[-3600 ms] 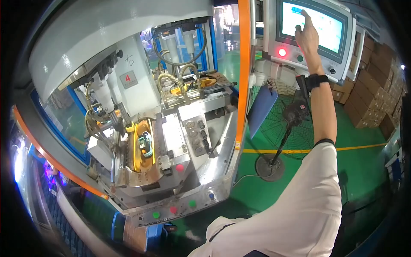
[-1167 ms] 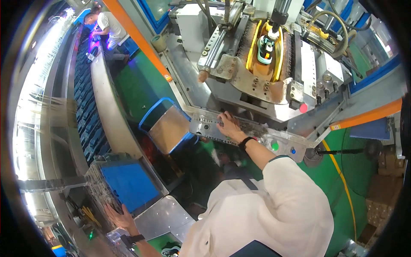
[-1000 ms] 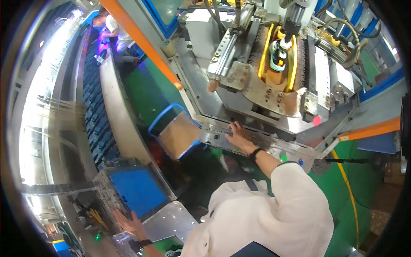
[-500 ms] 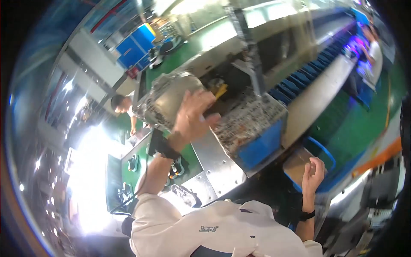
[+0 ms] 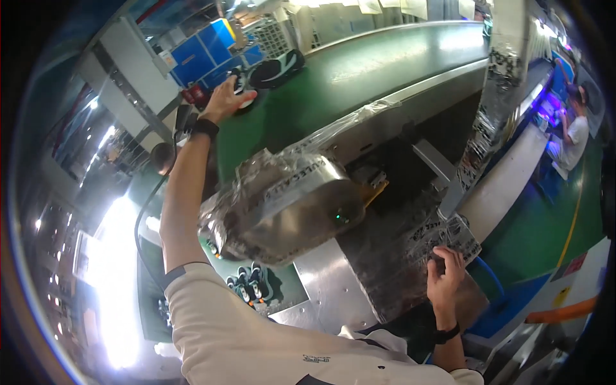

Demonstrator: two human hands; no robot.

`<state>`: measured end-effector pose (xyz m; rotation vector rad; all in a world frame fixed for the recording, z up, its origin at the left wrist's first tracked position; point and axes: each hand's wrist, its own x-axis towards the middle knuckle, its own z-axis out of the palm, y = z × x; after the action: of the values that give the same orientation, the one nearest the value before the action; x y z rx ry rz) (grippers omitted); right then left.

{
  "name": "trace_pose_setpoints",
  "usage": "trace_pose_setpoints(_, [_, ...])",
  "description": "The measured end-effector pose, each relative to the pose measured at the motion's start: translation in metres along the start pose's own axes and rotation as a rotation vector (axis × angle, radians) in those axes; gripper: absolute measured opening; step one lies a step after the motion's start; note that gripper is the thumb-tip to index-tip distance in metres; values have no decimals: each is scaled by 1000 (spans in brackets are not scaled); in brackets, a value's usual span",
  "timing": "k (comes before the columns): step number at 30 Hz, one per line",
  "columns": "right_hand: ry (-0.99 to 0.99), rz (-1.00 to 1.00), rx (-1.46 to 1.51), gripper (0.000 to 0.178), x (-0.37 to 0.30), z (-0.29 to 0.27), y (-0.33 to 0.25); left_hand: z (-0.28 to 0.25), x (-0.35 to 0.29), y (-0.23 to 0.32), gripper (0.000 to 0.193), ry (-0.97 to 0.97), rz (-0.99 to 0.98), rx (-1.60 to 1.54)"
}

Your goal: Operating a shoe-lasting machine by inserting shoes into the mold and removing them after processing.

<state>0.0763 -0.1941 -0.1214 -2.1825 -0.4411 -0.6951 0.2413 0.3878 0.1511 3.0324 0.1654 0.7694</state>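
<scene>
My left arm stretches far out to the left over the green conveyor belt (image 5: 359, 77). At its end my left hand (image 5: 224, 104) is open, thumb spread from the fingers, right beside a dark shoe with a white sole (image 5: 245, 101). Whether it touches that shoe I cannot tell. Just right of it lies a second black and white shoe (image 5: 279, 69). My right hand (image 5: 446, 279) is loosely curled with a gap between thumb and fingers and nothing in it. It is near the edge of a box covered in printed wrapping (image 5: 452, 234).
A rounded metal housing in clear plastic wrap (image 5: 289, 205) stands between my arms. Several shoes (image 5: 250, 282) sit on a lower green surface. A metal post (image 5: 494, 96) rises at right. A person (image 5: 574, 131) works far right; a dark-haired head (image 5: 162, 154) shows beyond my left arm.
My left hand has moved from above the wrapped housing out to the shoes at far left. The view has shifted, showing more of the belt. My right hand stays low at the right.
</scene>
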Motion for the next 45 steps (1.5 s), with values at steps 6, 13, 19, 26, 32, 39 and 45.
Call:
trace_pose_setpoints(6, [9, 35, 44, 22, 19, 1, -2, 69, 104, -26, 105, -68, 2, -33])
trace_pose_setpoints(13, [51, 22, 41, 24, 16, -6, 6, 85, 116, 5, 66, -154, -262, -404])
trace_pose_setpoints(19, [-13, 26, -2, 24, 0, -12, 6, 10, 30, 80, 61, 124, 273, 226])
trace_pose_setpoints(26, [111, 53, 552, 73, 56, -118, -40, -111, -139, 206, 76, 347, 882, 93])
trace_pose_setpoints(32, [-196, -85, 642, 84, 19, -250, -105, -134, -232, 377, 50, 301, 1535, -159])
trace_pose_setpoints(39, [328, 236, 303, 67, -213, -346, -118, -148, -338, 589, 45, 316, 2029, -409])
trace_pose_setpoints(45, [1041, 793, 76, 60, -398, -438, -162, -140, -499, 773, 59, -473, 1721, -1103])
